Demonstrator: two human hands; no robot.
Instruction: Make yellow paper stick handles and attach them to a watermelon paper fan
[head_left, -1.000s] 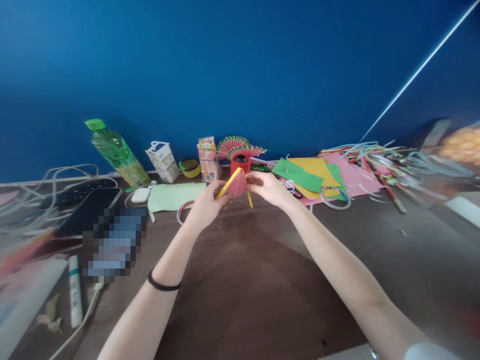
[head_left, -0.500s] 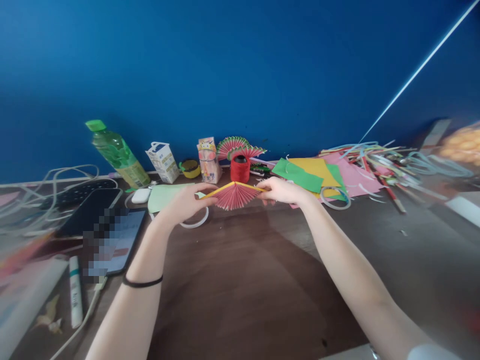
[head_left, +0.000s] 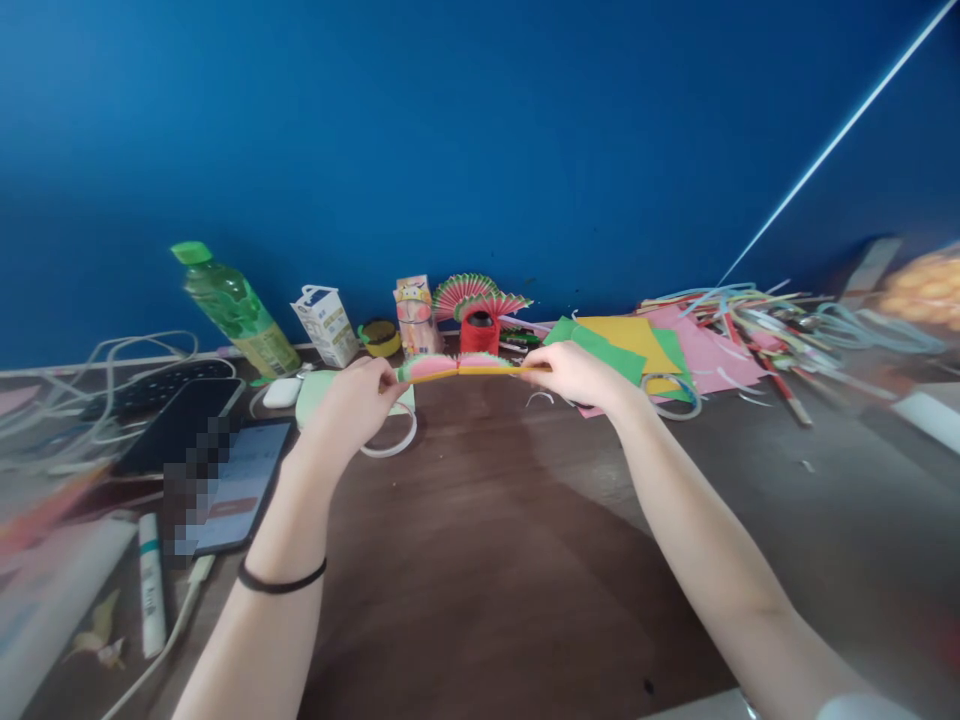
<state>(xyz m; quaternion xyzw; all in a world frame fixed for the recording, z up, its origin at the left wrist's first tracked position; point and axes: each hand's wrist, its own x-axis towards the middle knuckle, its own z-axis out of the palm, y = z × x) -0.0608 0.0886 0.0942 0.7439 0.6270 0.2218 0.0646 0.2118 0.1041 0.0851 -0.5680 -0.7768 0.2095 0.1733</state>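
Observation:
A pleated paper fan [head_left: 459, 366], pink and green with a yellow edge along its near side, is stretched nearly straight between my two hands above the brown table. My left hand [head_left: 366, 385] pinches its left end, and my right hand [head_left: 561, 366] pinches the right end. Just behind it stands a red spool of thread [head_left: 480, 338]. More pink pleated fans with green rims [head_left: 472, 296] lean there against the blue wall. Under my left wrist lies a pale green sheet [head_left: 315, 396], with a white tape ring [head_left: 397, 440] beside it.
On the left stand a green bottle [head_left: 236, 310], a small carton [head_left: 326, 325] and a decorated box [head_left: 417, 315]. A phone with a lit screen [head_left: 240, 490] and a marker [head_left: 151, 585] lie nearer. Coloured paper [head_left: 637, 340], a tape roll [head_left: 671, 397] and thin sticks [head_left: 757, 320] are on the right.
The fan has turned from a downward-hanging spread, its edge peaked in the middle, to a nearly level strip with pleats behind the yellow edge. Both hands rotated slightly, still pinching its ends.

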